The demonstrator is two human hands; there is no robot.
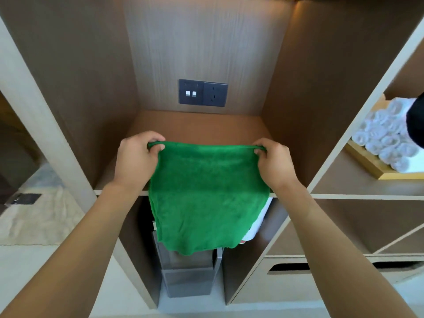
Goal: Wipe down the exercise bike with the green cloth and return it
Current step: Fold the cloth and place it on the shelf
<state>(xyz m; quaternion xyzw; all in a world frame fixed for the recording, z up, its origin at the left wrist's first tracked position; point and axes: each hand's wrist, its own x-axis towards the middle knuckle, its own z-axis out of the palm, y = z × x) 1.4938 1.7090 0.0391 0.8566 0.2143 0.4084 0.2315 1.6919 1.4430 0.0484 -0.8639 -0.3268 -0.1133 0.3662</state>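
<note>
The green cloth [206, 193] hangs spread out flat in front of a brown shelf compartment [197, 125]. My left hand [135, 157] pinches its top left corner. My right hand [273, 161] pinches its top right corner. The top edge is stretched straight between the two hands, just above the shelf board. The lower part of the cloth drapes down past the shelf's front edge [121, 192]. No exercise bike is in view.
A dark socket panel [203, 92] sits on the compartment's back wall. Rolled white towels [385, 138] lie in a gold tray on the shelf to the right. A grey bin [188, 274] and a white item stand in the compartment below.
</note>
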